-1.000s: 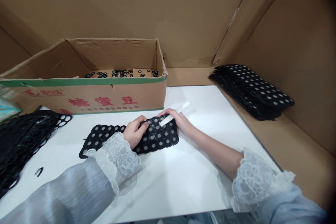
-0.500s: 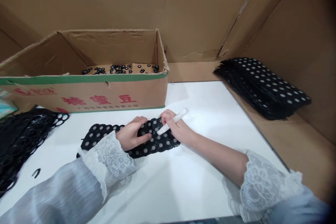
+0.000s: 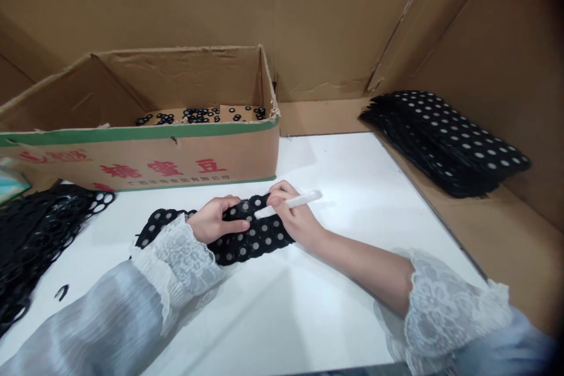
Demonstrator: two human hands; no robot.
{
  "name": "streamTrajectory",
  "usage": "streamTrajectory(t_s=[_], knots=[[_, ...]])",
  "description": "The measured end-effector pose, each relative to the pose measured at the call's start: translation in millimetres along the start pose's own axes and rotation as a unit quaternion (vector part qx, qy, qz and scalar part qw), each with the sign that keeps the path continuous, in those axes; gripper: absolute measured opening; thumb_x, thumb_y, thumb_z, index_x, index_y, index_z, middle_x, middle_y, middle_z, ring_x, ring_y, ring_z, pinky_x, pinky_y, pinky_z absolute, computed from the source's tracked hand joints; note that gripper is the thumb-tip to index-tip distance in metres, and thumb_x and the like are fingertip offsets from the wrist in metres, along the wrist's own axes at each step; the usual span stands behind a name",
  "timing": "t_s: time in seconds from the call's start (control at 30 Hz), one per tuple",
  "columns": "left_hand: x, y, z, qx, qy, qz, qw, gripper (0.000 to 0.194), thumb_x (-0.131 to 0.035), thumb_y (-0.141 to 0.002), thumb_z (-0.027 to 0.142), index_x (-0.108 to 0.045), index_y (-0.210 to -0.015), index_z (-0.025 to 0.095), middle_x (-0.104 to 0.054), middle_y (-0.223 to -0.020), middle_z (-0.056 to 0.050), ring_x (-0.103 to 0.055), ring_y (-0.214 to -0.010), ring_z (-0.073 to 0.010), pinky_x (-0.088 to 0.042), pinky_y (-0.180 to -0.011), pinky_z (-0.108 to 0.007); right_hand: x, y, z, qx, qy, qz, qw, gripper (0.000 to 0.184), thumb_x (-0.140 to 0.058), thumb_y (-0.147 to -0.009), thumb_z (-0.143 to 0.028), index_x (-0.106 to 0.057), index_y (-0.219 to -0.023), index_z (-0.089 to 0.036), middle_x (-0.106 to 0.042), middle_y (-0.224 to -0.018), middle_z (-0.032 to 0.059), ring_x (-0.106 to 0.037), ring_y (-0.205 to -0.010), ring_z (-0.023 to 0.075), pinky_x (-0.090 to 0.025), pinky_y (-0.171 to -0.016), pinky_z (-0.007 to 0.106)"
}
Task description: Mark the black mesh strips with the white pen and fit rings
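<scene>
On the cardboard box (image 3: 247, 155) at the back of the table (image 3: 259, 317), we read three large red characters, 糖蜜豆. Beneath them runs a smaller dark line; we can make out 有限公司 at its end. A red logo to the left is too blurred for us to read. A green band borders the box's front rim, and small black rings (image 3: 198, 115) lie scattered inside.

In front of the box, the black dotted sheet (image 3: 258, 236) lies on the table under our hands. Our left hand (image 3: 218, 220) rests on it, thumb stretched apart from the fingers at its far edge; we cannot tell whether they grip it. Our right hand (image 3: 293, 214) is closed around a white pen-like tool (image 3: 302, 199), its tip at the sheet's dotted face.

To our right, a stack of dotted sheets (image 3: 453, 144) sits on cardboard beside the table. To our left lie black sheets full of round holes (image 3: 35, 235), with a small curved black piece (image 3: 62, 292) near them.
</scene>
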State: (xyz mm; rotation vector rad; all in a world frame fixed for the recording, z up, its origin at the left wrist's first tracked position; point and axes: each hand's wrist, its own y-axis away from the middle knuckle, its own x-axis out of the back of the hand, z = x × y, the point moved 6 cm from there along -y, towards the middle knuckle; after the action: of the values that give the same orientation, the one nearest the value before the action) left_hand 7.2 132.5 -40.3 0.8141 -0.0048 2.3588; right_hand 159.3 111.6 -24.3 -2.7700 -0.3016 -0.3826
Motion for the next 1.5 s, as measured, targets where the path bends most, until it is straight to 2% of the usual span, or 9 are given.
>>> streamTrajectory(t_s=[0.13,0.5,0.67,0.83,0.93,1.13,1.27,1.37,1.5], knots=[[0.7,0.6,-1.3,0.02,0.034,0.009,0.999,0.029,-0.062,-0.066,0.041,-0.057,-0.076,0.014,-0.054,-0.075,0.0,-0.052,-0.074,-0.0165,-0.042,-0.07,-0.029,-1.3,-1.0,-2.8,0.02,-0.005,-0.009,1.0,0.033,-0.035,-0.087,-0.041,-0.05,-0.068,-0.019,-0.042,-0.084,0.0018,-0.048,-0.083,0.0127,-0.039,-0.081,0.028],[-3.6,1.2,-5.6,0.064,0.126,0.005,0.99,0.029,-0.064,-0.064,0.039,-0.056,-0.074,0.014,-0.053,-0.067,0.002,-0.049,-0.065,-0.0126,-0.038,-0.062,-0.025,-0.8,-0.8,0.2,-0.028,-0.009,0.031,0.999,0.035,-0.03,-0.089,-0.039,-0.048,-0.066,-0.018,-0.043,-0.085,0.0016,-0.047,-0.08,0.0107,-0.039,-0.077,0.024],[-5.1,3.8,-0.1,0.057,0.086,0.066,0.992,0.023,-0.061,-0.065,0.035,-0.051,-0.069,0.015,-0.047,-0.062,0.004,-0.043,-0.062,-0.0113,-0.034,-0.06,-0.024,-9.3,2.7,-10.0,0.02,0.136,0.01,0.99,0.028,-0.034,-0.087,-0.033,-0.048,-0.068,-0.018,-0.042,-0.087,0.003,-0.047,-0.075,0.0111,-0.04,-0.071,0.026],[-8.8,8.0,7.3,0.048,0.03,0.124,0.991,0.027,-0.059,-0.064,0.034,-0.038,-0.058,0.018,-0.031,-0.055,0.006,-0.032,-0.055,-0.0095,-0.028,-0.053,-0.023,-17.3,-7.0,-8.6,0.036,0.309,-0.003,0.95,0.03,-0.033,-0.086,-0.031,-0.055,-0.072,-0.018,-0.046,-0.086,0.0048,-0.045,-0.063,0.0107,-0.034,-0.054,0.026],[-8.8,8.6,8.3,0.031,0.037,0.113,0.992,0.03,-0.059,-0.064,0.034,-0.035,-0.057,0.018,-0.029,-0.055,0.006,-0.03,-0.055,-0.0093,-0.027,-0.053,-0.023,-15.6,-16.0,-6.3,0.032,0.338,0.011,0.941,0.033,-0.032,-0.087,-0.03,-0.057,-0.07,-0.018,-0.049,-0.08,0.004,-0.047,-0.061,0.0101,-0.032,-0.052,0.025],[-4.3,5.0,1.1,0.026,0.114,0.019,0.993,0.028,-0.059,-0.066,0.039,-0.046,-0.074,0.016,-0.04,-0.064,0.004,-0.04,-0.062,-0.011,-0.033,-0.057,-0.023,-16.1,-15.0,-15.9,0.059,0.346,-0.006,0.936,0.036,-0.029,-0.087,-0.032,-0.059,-0.075,-0.018,-0.052,-0.085,0.0041,-0.048,-0.061,0.0096,-0.03,-0.049,0.025],[-1.1,3.2,-1.2,0.004,0.026,0.019,0.999,0.028,-0.054,-0.072,0.042,-0.046,-0.081,0.016,-0.044,-0.071,0.002,-0.044,-0.068,-0.0135,-0.039,-0.064,-0.026,-13.6,-14.1,-11.8,0.048,0.305,-0.004,0.951,0.031,-0.033,-0.086,-0.032,-0.06,-0.077,-0.019,-0.051,-0.087,0.0028,-0.05,-0.066,0.0101,-0.036,-0.057,0.025],[1.4,6.3,4.5,-0.048,-0.115,0.093,0.988,0.024,-0.048,-0.076,0.037,-0.045,-0.088,0.017,-0.048,-0.081,-0.002,-0.047,-0.079,-0.0173,-0.041,-0.074,-0.031,-10.1,-16.1,-2.1,0.029,0.255,0.0,0.967,0.032,-0.032,-0.087,-0.032,-0.059,-0.076,-0.019,-0.049,-0.085,0.0031,-0.051,-0.072,0.0114,-0.039,-0.067,0.026],[6.8,19.7,23.2,-0.136,-0.272,0.258,0.917,0.042,-0.052,-0.073,0.027,-0.039,-0.113,0.017,-0.044,-0.112,-0.011,-0.042,-0.105,-0.0248,-0.036,-0.089,-0.039,-10.6,-18.7,8.2,0.012,0.215,-0.014,0.976,0.031,-0.034,-0.087,-0.034,-0.057,-0.074,-0.018,-0.047,-0.083,0.0028,-0.051,-0.075,0.012,-0.04,-0.074,0.028]])
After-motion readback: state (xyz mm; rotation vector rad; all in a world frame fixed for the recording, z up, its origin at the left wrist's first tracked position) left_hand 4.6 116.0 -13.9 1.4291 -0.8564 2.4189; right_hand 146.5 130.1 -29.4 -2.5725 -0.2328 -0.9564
